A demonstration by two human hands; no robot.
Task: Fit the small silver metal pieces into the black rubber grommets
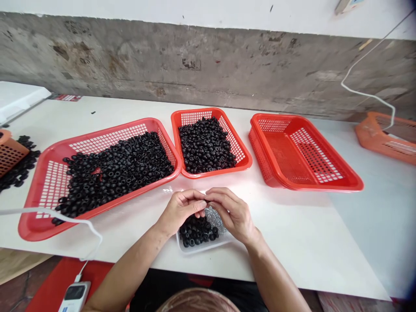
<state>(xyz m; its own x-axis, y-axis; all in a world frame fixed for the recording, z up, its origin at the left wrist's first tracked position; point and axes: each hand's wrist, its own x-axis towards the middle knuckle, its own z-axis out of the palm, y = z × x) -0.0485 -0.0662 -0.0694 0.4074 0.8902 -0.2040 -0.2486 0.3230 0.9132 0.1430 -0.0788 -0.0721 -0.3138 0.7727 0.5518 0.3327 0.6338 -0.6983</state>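
Observation:
My left hand (pixel 182 210) and my right hand (pixel 230 212) meet above the table, their fingertips pinched together. Anything between them is hidden by the fingers. Directly below lies a small white plastic tray (pixel 202 248) with a heap of black rubber rings (pixel 196 230) and some crumpled clear plastic (pixel 214 219). Behind my hands sit a wide red mesh basket (pixel 42 229) and a smaller red mesh basket (pixel 214 172), both heaped with the same black rings (pixel 206 145). To the right stand stacked red mesh baskets (pixel 292 151), their mesh floor showing.
The white table (pixel 286 242) ends at a rough concrete wall (pixel 195 60). An orange basket (pixel 9 151) stands at far left among loose black rings. Another orange basket (pixel 386 136) sits at right. White cable (pixel 65 216) crosses the wide basket. A white device (pixel 74 297) lies below the table edge.

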